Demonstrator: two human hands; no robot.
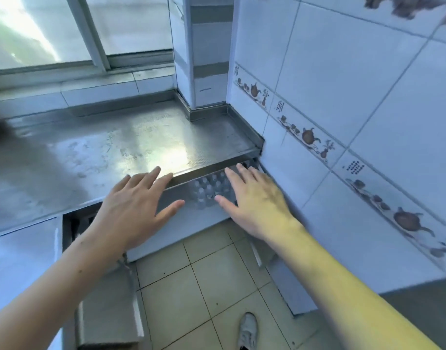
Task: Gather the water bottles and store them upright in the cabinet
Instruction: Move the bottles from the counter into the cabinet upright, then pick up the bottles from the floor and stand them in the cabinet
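Head view: both hands, left (138,205) and right (254,200), spread flat and hold nothing at frame centre. The water bottles (210,190) stand upright in the cabinet (181,223) below the counter (103,152). Judged best: shut the doors gently, avoiding toppling.

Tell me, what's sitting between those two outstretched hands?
In the head view, a cluster of clear water bottles, seen from above just under the steel counter edge, shows between the left hand and the right hand.
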